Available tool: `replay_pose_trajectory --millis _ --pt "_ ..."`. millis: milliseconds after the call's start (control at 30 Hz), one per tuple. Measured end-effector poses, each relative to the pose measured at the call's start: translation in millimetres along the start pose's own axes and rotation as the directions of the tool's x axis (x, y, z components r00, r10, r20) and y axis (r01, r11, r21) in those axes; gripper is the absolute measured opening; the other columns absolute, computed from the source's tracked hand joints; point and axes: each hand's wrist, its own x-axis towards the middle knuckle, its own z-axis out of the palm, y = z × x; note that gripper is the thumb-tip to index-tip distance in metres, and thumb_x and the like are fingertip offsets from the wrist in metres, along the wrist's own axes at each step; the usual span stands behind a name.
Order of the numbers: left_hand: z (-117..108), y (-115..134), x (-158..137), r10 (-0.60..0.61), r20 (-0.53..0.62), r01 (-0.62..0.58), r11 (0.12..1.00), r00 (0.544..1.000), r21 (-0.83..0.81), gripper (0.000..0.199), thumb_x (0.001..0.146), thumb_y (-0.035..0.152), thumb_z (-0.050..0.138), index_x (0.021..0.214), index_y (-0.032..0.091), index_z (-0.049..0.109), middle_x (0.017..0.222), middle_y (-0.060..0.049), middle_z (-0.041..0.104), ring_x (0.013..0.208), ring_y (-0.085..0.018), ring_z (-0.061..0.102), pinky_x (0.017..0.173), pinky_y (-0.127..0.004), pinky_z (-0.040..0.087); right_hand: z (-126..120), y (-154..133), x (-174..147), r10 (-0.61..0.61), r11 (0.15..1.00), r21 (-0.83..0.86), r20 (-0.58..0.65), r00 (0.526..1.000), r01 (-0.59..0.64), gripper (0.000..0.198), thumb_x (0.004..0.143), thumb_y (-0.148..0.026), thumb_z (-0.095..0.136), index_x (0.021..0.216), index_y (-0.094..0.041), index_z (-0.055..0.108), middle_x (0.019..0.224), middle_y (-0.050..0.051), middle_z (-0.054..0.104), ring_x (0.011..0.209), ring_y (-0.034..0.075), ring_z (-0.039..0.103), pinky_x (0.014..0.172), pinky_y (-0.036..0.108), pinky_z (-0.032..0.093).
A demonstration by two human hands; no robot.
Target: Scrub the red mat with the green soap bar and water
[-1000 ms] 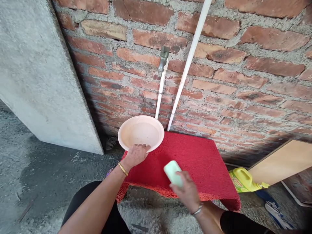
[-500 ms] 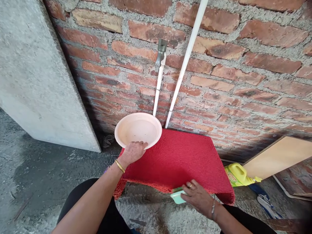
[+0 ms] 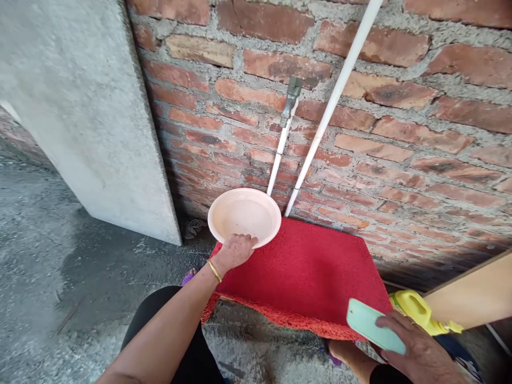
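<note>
My left hand (image 3: 237,250) grips the near rim of a pale pink plastic basin (image 3: 245,213), its fingers over the edge. The basin rests at the far left end of a red shaggy mat (image 3: 304,272) and shows a few dark specks inside. My right hand (image 3: 416,341) holds a mint-green scrub brush (image 3: 374,322), its flat back with a small hole turned up to me. The brush is above the mat's near right corner, and its bristle side is hidden from view.
A grey tap (image 3: 291,98) on a white pipe stands against the brick wall behind the basin. To the left leans a concrete slab (image 3: 96,133). On the right are a yellow jug (image 3: 416,309) and a tan board (image 3: 476,293). A purple shoe (image 3: 188,279) shows beside the mat.
My right hand has swung right and up with the scrub brush, from the mat's near edge to its right corner. My left hand stays on the basin; the view has shifted left.
</note>
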Motion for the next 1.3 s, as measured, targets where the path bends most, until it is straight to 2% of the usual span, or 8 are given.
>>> replay_pose_trajectory --millis 100,233,400,700,833,967,1167,1300 --pt "0 -2 -1 0.029 -0.017 -0.028 1.000 0.999 0.012 0.028 0.096 0.027 0.050 0.119 0.018 0.064 0.104 -0.013 0.072 0.097 -0.026 0.070 0.085 -0.039 0.052 27 -79 21 -0.115 0.988 0.117 0.089 0.989 0.105 0.040 0.066 -0.049 0.068 0.103 -0.036 0.073 0.117 0.003 0.071 0.114 0.029 0.065 0.098 0.042 0.054" --pt "-1 -10 -7 0.078 -0.049 -0.077 0.997 0.996 0.024 0.030 0.097 0.037 0.054 0.120 0.020 0.065 0.107 -0.012 0.072 0.101 -0.029 0.068 0.092 -0.045 0.049 78 -186 52 -0.216 0.967 0.161 0.121 0.969 0.195 0.037 0.071 -0.038 0.069 0.108 -0.031 0.069 0.116 0.002 0.069 0.105 0.025 0.066 0.091 0.036 0.054" --pt "-3 -22 -13 0.078 -0.073 -0.077 0.997 0.994 0.017 0.028 0.097 0.034 0.054 0.119 0.020 0.064 0.108 -0.011 0.071 0.102 -0.029 0.067 0.094 -0.046 0.048 122 -257 85 -0.286 0.957 0.082 0.140 0.948 0.277 0.040 0.075 -0.026 0.071 0.116 -0.027 0.067 0.114 0.004 0.067 0.107 0.025 0.064 0.095 0.036 0.050" --pt "-4 -23 -11 0.079 -0.011 -0.080 0.996 0.997 -0.041 0.028 0.099 0.034 0.050 0.119 0.020 0.064 0.108 -0.011 0.071 0.103 -0.028 0.066 0.095 -0.045 0.047 133 -270 109 -0.317 0.928 -0.123 0.231 0.920 0.351 0.051 0.085 -0.032 0.068 0.135 -0.026 0.061 0.119 0.009 0.064 0.110 0.029 0.062 0.099 0.042 0.046" --pt "-10 -20 -12 0.080 0.008 -0.080 0.995 0.997 -0.065 0.029 0.098 0.032 0.051 0.121 0.019 0.064 0.111 -0.012 0.071 0.106 -0.029 0.066 0.097 -0.048 0.047 127 -262 117 -0.048 0.991 -0.114 0.212 0.976 0.073 0.048 0.090 -0.044 0.060 0.135 -0.027 0.057 0.118 0.008 0.065 0.109 0.027 0.065 0.092 0.038 0.049" --pt "-13 -21 -15 0.089 0.007 -0.088 0.994 0.996 -0.065 0.029 0.098 0.032 0.052 0.119 0.018 0.065 0.111 -0.012 0.071 0.105 -0.030 0.067 0.096 -0.048 0.048 130 -264 120 0.162 0.983 0.049 0.231 0.959 -0.178 0.056 0.094 -0.059 0.045 0.137 -0.023 0.050 0.125 0.010 0.062 0.106 0.025 0.067 0.083 0.034 0.052" --pt "-6 -21 -13 0.092 -0.001 -0.092 0.993 0.996 -0.068 0.030 0.097 0.033 0.054 0.122 0.019 0.065 0.112 -0.012 0.071 0.105 -0.029 0.067 0.096 -0.047 0.048 149 -300 116 0.101 0.995 -0.012 0.234 0.967 -0.101 0.055 0.091 -0.051 0.053 0.139 -0.023 0.047 0.125 0.011 0.059 0.106 0.027 0.067 0.082 0.035 0.051" --pt "0 -20 -12 0.087 -0.015 -0.087 0.994 0.996 -0.062 0.028 0.097 0.031 0.055 0.120 0.020 0.066 0.110 -0.012 0.071 0.106 -0.029 0.067 0.096 -0.046 0.048 136 -281 121 0.092 0.995 -0.061 0.265 0.960 -0.078 0.050 0.090 -0.044 0.054 0.138 -0.030 0.049 0.126 0.008 0.059 0.103 0.026 0.068 0.081 0.035 0.051"
